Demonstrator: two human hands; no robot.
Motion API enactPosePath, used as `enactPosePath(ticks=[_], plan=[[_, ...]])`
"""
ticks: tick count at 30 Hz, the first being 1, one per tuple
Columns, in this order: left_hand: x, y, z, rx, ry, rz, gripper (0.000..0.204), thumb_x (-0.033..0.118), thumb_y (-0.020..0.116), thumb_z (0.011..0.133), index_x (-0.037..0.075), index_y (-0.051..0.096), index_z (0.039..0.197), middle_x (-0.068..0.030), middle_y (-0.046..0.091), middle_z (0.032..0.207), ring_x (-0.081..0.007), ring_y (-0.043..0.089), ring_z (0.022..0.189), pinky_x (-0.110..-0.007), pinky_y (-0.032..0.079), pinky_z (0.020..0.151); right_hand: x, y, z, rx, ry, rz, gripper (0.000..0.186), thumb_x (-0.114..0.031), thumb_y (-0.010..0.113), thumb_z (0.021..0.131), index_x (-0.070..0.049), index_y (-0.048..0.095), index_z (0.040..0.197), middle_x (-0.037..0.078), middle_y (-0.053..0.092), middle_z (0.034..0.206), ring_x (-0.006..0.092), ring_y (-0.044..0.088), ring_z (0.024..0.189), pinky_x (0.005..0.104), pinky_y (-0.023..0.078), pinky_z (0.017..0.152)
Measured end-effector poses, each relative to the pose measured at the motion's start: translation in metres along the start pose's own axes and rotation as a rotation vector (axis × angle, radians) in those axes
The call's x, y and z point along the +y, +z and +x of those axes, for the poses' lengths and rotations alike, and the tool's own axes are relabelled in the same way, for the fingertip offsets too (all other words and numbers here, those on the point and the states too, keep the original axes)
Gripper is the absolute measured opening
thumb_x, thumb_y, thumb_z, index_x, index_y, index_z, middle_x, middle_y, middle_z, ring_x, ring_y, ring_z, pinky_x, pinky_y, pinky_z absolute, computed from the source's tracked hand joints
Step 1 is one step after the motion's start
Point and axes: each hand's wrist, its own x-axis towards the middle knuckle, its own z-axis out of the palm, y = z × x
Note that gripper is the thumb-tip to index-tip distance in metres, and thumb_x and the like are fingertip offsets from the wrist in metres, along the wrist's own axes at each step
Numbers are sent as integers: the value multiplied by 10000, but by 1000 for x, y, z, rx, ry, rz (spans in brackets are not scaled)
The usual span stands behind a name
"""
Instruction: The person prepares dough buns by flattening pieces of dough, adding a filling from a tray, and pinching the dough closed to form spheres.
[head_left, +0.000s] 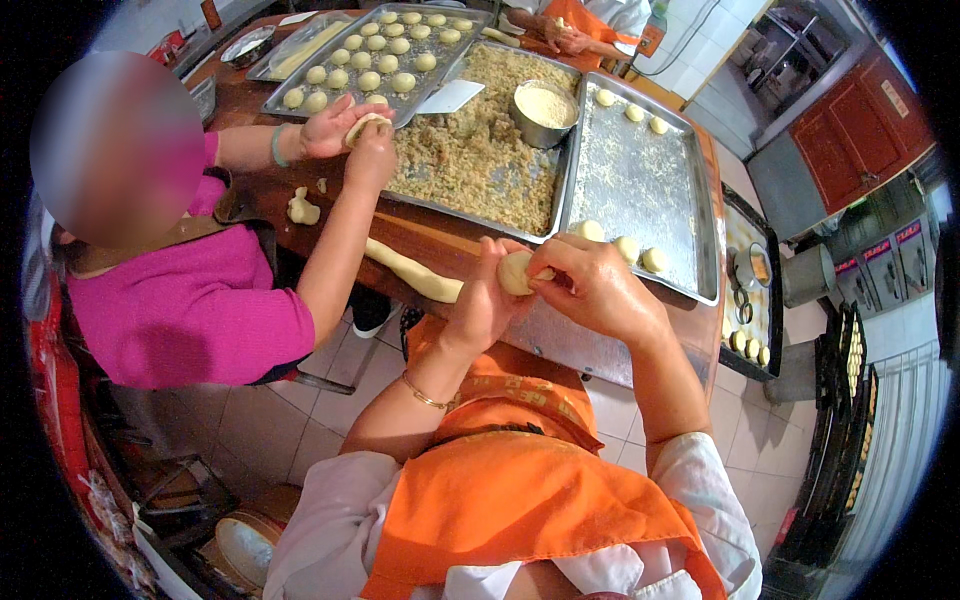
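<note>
In front of me, my left hand point(480, 300) cups a round piece of pale dough point(514, 273), while my right hand point(582, 290) has thumb and fingers pinched on the dough's edge. Just left of them, a long dough rope point(410, 269) lies on the wooden table. Beyond my hands is a metal tray point(642, 179) with dough balls point(627, 250) at its near and far ends. Beside it sits a tray of crumbly filling point(460, 160) holding a steel bowl of pale grains point(543, 108) and a white scraper point(450, 95).
A co-worker in pink point(185, 300) at my left works dough in their hands point(368, 150) near a tray of dough balls point(370, 60). Another person's hands point(568, 38) show across the table. A black baking tray point(750, 360) stands at the right, with dark racks point(855, 420) beyond.
</note>
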Motion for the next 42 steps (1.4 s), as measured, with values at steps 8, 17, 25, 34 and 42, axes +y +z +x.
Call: enactPosePath(ticks=[8,17,25,34,42], plan=[[0,13,-3,88,33,116,363,441,430,1062,111,551,1154,-14,598,1049,-107,596,914,-231,496,680,4,2,-4,-6,27,-13,158,1,694,790,-32,579,894,172,634,839,393,655,817,450,528,703],[13,16,-7,56,-101,95,466,546,442,1041,115,560,1175,-5,583,997,-94,520,721,-225,421,571,4,-5,-6,-41,67,-35,121,10,641,802,-32,555,876,156,590,831,388,636,838,451,510,709],[5,7,2,-50,-135,123,371,399,523,1045,111,526,1279,6,560,1036,-80,528,892,-244,450,766,10,1,-13,-19,-4,-85,111,-5,647,803,-25,561,870,162,611,849,396,642,805,459,511,688],[-1,21,34,-389,-30,847,534,111,821,821,31,553,1276,-3,576,1057,-118,571,964,-271,493,870,8,-26,-45,35,86,-170,63,-21,641,837,-26,603,886,150,620,848,391,645,795,442,519,697],[-38,37,58,-639,61,1089,465,89,848,772,-2,645,1180,-28,620,1064,-136,594,1021,-297,499,885,28,-36,-96,67,104,-233,183,6,669,767,-53,650,939,121,624,909,332,649,888,418,525,739]])
